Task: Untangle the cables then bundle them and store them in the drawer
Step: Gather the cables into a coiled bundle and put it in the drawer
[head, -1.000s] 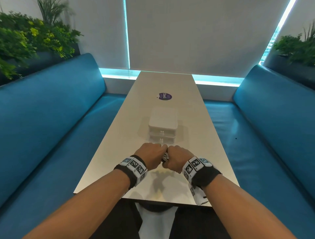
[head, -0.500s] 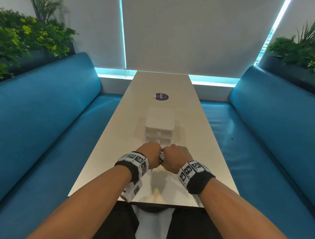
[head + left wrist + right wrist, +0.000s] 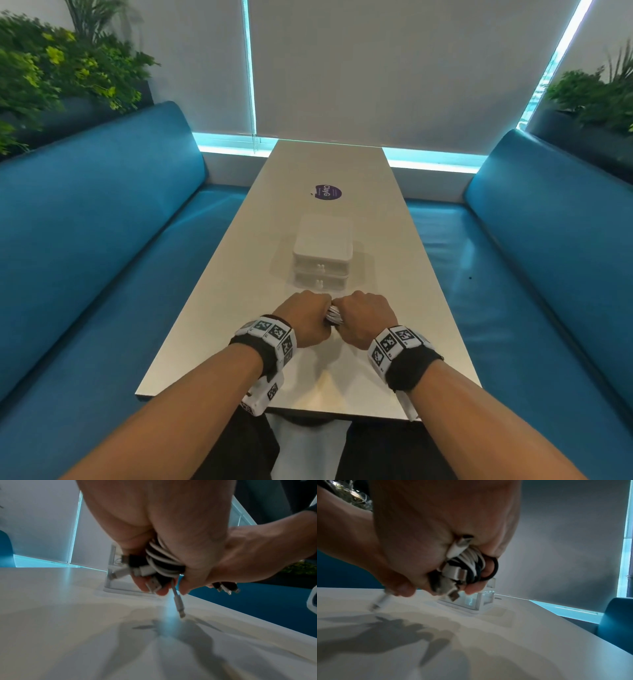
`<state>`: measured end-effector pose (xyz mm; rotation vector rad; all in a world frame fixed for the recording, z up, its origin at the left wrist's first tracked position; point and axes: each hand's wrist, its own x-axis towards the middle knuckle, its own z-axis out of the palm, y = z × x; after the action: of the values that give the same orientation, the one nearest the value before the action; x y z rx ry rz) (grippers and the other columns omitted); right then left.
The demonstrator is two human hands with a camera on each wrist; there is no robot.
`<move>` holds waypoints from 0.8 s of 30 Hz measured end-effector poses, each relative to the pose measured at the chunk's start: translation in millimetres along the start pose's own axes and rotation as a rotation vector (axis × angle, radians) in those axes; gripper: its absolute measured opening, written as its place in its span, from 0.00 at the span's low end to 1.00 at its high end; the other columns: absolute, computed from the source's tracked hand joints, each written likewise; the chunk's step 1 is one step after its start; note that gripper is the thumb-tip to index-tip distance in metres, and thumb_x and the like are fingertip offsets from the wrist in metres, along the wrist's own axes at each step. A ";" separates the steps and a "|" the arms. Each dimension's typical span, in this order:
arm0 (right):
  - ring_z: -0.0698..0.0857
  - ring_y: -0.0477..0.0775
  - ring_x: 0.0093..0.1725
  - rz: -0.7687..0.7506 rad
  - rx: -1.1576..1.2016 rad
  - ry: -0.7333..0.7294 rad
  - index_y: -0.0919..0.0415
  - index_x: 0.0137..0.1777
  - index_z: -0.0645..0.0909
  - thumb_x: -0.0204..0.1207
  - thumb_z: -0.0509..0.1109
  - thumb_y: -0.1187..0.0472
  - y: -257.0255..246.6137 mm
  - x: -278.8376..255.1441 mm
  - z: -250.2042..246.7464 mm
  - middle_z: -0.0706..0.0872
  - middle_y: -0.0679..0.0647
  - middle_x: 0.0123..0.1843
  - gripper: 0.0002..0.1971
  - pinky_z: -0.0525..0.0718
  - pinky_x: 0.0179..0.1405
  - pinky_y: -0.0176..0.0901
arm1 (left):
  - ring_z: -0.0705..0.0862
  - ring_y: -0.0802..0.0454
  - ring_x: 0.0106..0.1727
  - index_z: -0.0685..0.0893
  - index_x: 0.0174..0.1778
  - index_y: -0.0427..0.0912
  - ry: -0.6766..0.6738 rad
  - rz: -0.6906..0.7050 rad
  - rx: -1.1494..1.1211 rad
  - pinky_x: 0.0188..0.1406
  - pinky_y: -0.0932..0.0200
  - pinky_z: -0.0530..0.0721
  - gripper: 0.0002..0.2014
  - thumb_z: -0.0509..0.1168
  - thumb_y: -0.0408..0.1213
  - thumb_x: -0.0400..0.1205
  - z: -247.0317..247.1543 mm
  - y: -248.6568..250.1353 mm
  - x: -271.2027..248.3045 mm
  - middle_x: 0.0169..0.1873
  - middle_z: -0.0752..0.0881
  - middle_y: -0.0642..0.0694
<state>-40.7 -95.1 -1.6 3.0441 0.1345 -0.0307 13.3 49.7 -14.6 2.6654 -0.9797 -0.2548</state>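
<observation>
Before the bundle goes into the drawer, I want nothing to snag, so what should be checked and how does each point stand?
1. Both hands grip the bundle: ok. The left hand and right hand are curled round the cable bundle.
2. Cables coiled together: ok, white and black loops sit side by side.
3. Loose ends tucked in: not ok. One white connector end hangs down toward the table, and other plugs stick out.
4. Band round the bundle: cannot tell. A black loop shows at one end, but its hold is unclear.
5. Drawer open: not ok. Both drawers of the drawer box look closed.
6. Path to the box: ok, it stands just beyond the hands.
</observation>
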 end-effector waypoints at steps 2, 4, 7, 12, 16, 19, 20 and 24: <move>0.87 0.60 0.41 0.039 0.039 0.044 0.48 0.54 0.83 0.77 0.63 0.52 8.8 2.4 -2.5 0.88 0.53 0.45 0.10 0.78 0.36 0.46 | 0.85 0.52 0.49 0.81 0.55 0.49 0.056 0.039 -0.220 0.48 0.57 0.85 0.15 0.74 0.40 0.74 -1.4 -9.9 2.5 0.49 0.86 0.52; 0.88 0.61 0.44 0.128 0.127 0.112 0.47 0.55 0.83 0.77 0.63 0.51 19.4 7.4 -5.9 0.89 0.52 0.46 0.10 0.83 0.40 0.47 | 0.83 0.56 0.55 0.79 0.65 0.49 0.143 -0.003 -0.404 0.53 0.59 0.82 0.26 0.78 0.40 0.72 -2.7 -23.3 4.1 0.55 0.84 0.55; 0.87 0.60 0.45 0.205 0.268 0.211 0.46 0.55 0.82 0.77 0.64 0.50 32.8 19.7 -12.0 0.86 0.49 0.52 0.09 0.83 0.41 0.48 | 0.85 0.52 0.58 0.78 0.67 0.45 0.122 -0.171 -0.435 0.59 0.53 0.84 0.25 0.77 0.41 0.75 0.3 -45.7 8.5 0.60 0.84 0.50; 0.86 0.55 0.56 0.145 0.313 0.234 0.42 0.65 0.81 0.75 0.70 0.52 35.0 49.4 -18.0 0.71 0.38 0.76 0.18 0.86 0.50 0.52 | 0.87 0.44 0.55 0.86 0.53 0.48 0.108 -0.393 -0.402 0.56 0.54 0.84 0.08 0.70 0.44 0.80 14.1 -52.5 23.5 0.55 0.88 0.46; 0.81 0.52 0.69 0.145 0.425 0.173 0.42 0.72 0.77 0.74 0.70 0.53 31.4 73.3 -18.7 0.71 0.37 0.79 0.25 0.83 0.64 0.54 | 0.88 0.43 0.50 0.89 0.44 0.46 0.109 -0.454 -0.416 0.53 0.51 0.88 0.05 0.69 0.42 0.80 18.2 -45.6 33.6 0.48 0.91 0.43; 0.82 0.53 0.66 0.114 0.417 0.123 0.41 0.71 0.77 0.72 0.69 0.54 30.3 77.0 -9.6 0.76 0.38 0.75 0.25 0.83 0.59 0.51 | 0.88 0.40 0.51 0.90 0.46 0.43 0.118 -0.471 -0.410 0.52 0.51 0.87 0.08 0.67 0.40 0.81 20.9 -46.0 37.0 0.48 0.90 0.41; 0.83 0.54 0.65 0.116 0.428 0.130 0.41 0.71 0.77 0.72 0.70 0.54 30.4 75.4 -6.3 0.76 0.38 0.75 0.25 0.84 0.58 0.51 | 0.88 0.39 0.51 0.90 0.46 0.42 0.124 -0.475 -0.408 0.52 0.51 0.87 0.08 0.67 0.40 0.82 22.5 -46.8 37.3 0.48 0.90 0.41; 0.83 0.56 0.60 0.155 0.499 0.188 0.44 0.69 0.78 0.74 0.70 0.52 30.6 67.6 -4.2 0.78 0.41 0.71 0.22 0.83 0.53 0.50 | 0.88 0.40 0.48 0.90 0.45 0.44 0.142 -0.486 -0.420 0.48 0.52 0.87 0.08 0.67 0.41 0.82 31.8 -44.2 35.0 0.46 0.91 0.43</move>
<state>29.4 -119.1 3.8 3.5397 -0.1170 0.2749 58.0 52.3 -61.4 2.4392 -0.1903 -0.3235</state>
